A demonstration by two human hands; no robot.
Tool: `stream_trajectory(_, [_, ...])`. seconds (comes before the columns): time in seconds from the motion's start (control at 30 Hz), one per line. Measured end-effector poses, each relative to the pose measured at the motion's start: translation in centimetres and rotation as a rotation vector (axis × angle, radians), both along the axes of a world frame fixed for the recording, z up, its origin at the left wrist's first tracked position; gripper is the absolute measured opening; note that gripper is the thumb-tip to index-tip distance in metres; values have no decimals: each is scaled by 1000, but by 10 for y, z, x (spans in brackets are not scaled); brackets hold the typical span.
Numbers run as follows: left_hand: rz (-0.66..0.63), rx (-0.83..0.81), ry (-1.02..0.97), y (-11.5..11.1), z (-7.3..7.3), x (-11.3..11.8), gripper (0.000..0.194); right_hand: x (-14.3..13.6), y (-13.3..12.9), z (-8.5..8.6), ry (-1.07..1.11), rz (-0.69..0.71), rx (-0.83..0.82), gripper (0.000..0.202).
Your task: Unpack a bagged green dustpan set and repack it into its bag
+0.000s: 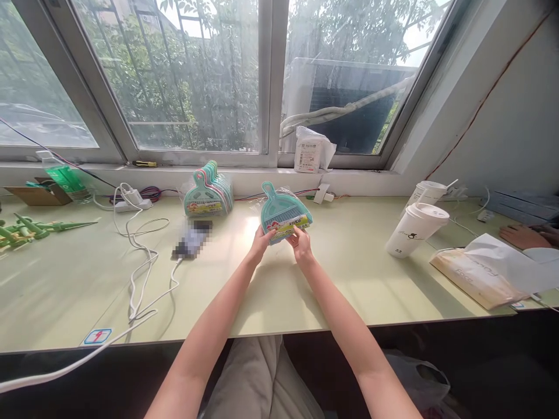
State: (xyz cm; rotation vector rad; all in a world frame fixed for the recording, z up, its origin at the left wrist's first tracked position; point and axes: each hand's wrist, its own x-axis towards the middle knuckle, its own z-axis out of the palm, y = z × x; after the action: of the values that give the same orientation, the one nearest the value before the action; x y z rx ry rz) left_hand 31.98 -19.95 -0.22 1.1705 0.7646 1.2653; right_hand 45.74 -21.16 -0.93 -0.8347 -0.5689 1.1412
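The fingers of the left hand (261, 240) are closed on the lower left edge of a small teal dustpan-and-brush set (283, 212) sealed in clear plastic, and those of the right hand (300, 240) are pinched on its lower right edge, over the yellow label. The set is held up between both hands just above the pale green table (332, 291), near the middle of it, handle pointing up and away toward the window (183, 75). Behind and to the left of it, a stack of similar packaged dustpan sets (209, 195) is leaned near the sill. A blurred phone (192, 240) is seen lying in front of that stack, with a white cable (142, 262) trailing from it across the table to the front edge. Green plastic pieces (30, 228) are laid at the far left. On the sill, a white packet (311, 150) is propped against the glass. To the right, two white lidded paper cups (417, 228) are placed, one behind the other, and a paper bag (483, 272) is laid beside them. Another person's hand (524, 236) is rested on the table at the far right edge.
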Motion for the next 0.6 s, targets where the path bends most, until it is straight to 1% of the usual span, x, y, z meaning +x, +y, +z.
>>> stream_trajectory(0.07, [-47, -4, 6, 3, -1, -5, 61, 13, 5, 0, 7, -60, -30, 16])
stream_trajectory(0.13, [-89, 11, 21, 6, -1, -9, 62, 27, 9, -1, 6, -111, -11, 13])
stream_trajectory(0.23, [-145, 32, 47, 7, -3, -14, 61, 38, 12, -4, -15, -103, 9, 14])
stream_trajectory(0.4, [-201, 28, 29, 7, -4, -16, 62, 37, 10, -2, -84, -177, 7, 19])
stream_trajectory(0.47, [-209, 37, 12, 7, -3, -17, 62, 36, 8, 2, -132, -157, 42, 23])
stream_trajectory(0.53, [-210, 47, 10, 7, -2, -19, 62, 36, 6, 5, -184, -103, 77, 27])
stream_trajectory(0.6, [-223, 57, 27, 6, -1, -21, 62, 36, 5, 6, -208, -99, 68, 29])
